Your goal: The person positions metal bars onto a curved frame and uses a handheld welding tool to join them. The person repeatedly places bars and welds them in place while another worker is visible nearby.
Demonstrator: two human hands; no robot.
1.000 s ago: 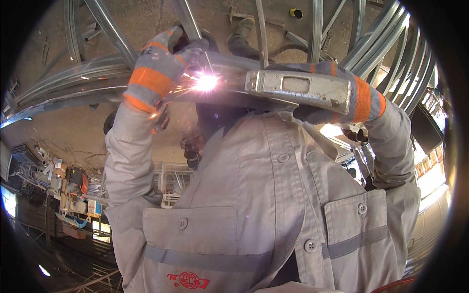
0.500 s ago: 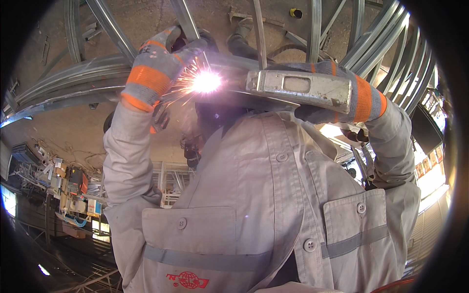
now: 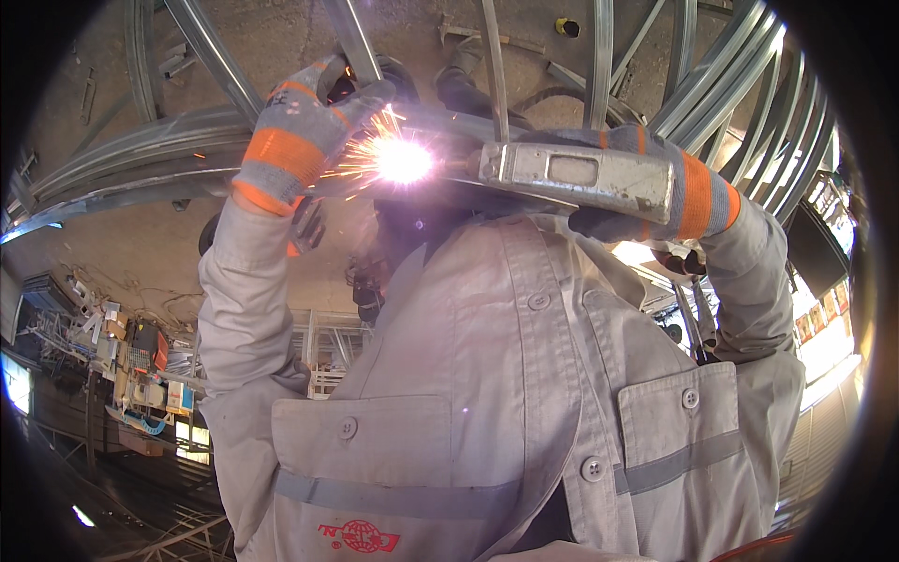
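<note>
A silvery, blocky hand tool [image 3: 581, 178] is clamped in the gloved right hand [image 3: 646, 140], with the glove closed round it from above and below, and its narrow end is pointed left toward a white-hot glare [image 3: 405, 163] beside the curved metal rails [image 3: 140, 155]. By the gloved left hand [image 3: 311, 110], thumb and fingers are set at the lower end of an upright metal bar [image 3: 354, 39], just above the glare; whether the bar is pinched firmly or only steadied cannot be told. The spot where bar and rails meet is hidden by the light, so a shift there could easily be missed. If the bar is only loosely held, it could be tilted or nudged out of line by a small slip of the fingers. The left glove appears most at risk, since orange sparks [image 3: 361, 159] are thrown toward its fingers and cuff; the fabric could be scorched, and the bar could be let go with a flinch. A grey sleeve [image 3: 245, 281] could also be singed by stray sparks. Should the tool be allowed to sag or roll in the right hand, the hot point could be carried off its spot.
</note>
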